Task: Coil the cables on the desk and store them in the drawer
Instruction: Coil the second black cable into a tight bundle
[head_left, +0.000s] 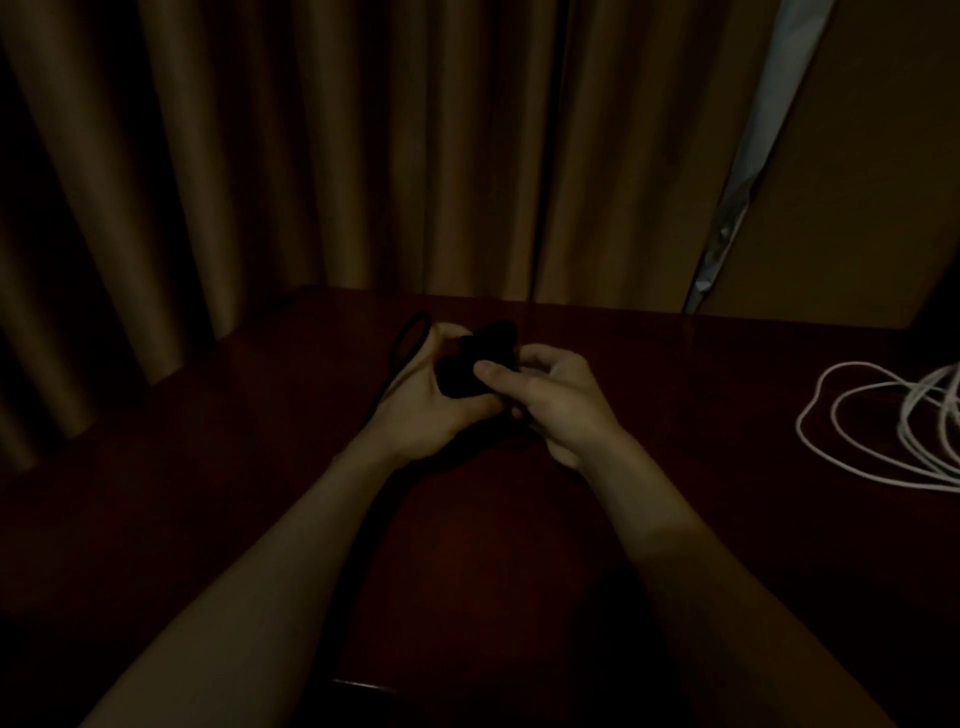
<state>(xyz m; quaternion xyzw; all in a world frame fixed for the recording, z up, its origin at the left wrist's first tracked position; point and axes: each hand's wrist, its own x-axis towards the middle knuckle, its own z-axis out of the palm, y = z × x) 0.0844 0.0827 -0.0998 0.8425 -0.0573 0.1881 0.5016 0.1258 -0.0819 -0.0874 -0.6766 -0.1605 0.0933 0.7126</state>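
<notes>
Cable bundle (467, 366) sits gripped between left hand (434, 415) and right hand (558, 402).

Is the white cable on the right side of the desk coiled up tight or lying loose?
Loose. The white cable lies spread in wide, uneven loops on the desk; its right part runs out of frame.

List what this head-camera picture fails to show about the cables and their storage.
Head view, black cable: coils and ends lost in dim light and behind the gripping left hand and right hand.
Head view, white cable: cut off by the right edge.
Head view, drawer: nowhere in frame.
</notes>
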